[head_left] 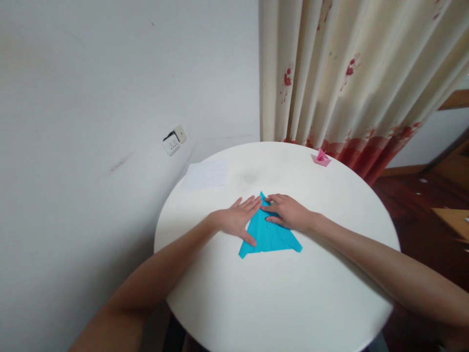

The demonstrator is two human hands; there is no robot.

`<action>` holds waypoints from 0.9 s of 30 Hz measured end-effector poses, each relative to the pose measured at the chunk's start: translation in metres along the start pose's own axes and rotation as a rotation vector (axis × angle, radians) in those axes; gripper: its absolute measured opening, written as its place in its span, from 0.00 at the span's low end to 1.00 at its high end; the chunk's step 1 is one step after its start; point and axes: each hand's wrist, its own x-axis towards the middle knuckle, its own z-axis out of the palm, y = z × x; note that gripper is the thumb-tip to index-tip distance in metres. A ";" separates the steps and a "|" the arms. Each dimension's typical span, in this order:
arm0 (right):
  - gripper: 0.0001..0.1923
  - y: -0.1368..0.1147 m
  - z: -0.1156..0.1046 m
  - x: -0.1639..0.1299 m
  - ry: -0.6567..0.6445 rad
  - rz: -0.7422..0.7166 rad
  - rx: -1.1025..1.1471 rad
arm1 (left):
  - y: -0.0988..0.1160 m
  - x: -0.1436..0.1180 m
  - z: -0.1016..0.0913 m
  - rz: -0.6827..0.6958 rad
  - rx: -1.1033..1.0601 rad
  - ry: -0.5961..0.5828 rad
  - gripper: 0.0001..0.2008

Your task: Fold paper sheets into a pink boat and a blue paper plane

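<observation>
I am pressing both hands flat on a blue folded paper at the frame's centre.

My left hand (237, 221) is lying spread, fingers flat on the left edge of the blue paper triangle (271, 233); my right hand (287, 212) is resting flat over its upper right side, fingertips meeting near the top point. On the white round tabletop (278, 303), a white sheet (205, 174) is lying upper left, a pink folded paper (321, 157) upper right.

Left hand (237, 221) flat, palm down, fingers spread, frame centre. Right hand (287, 212) flat beside it, fingertips nearly meeting. Both forearms bare, entering from lower corners.
</observation>
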 end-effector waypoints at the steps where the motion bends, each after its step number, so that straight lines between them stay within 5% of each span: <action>1: 0.27 0.000 0.000 0.000 -0.006 0.001 -0.002 | 0.002 -0.002 0.000 -0.004 0.002 -0.016 0.69; 9: 0.27 0.000 -0.003 0.000 -0.013 0.007 0.005 | 0.008 -0.007 -0.003 -0.006 -0.015 -0.054 0.70; 14: 0.26 0.001 -0.002 0.000 -0.002 -0.002 0.019 | -0.001 0.003 0.002 -0.031 -0.064 0.083 0.51; 20: 0.32 0.006 0.002 0.002 0.032 0.021 0.062 | -0.007 0.015 0.011 -0.048 -0.046 0.241 0.45; 27: 0.23 0.005 0.002 0.000 0.025 -0.014 0.037 | -0.010 0.026 0.018 -0.164 -0.030 0.373 0.39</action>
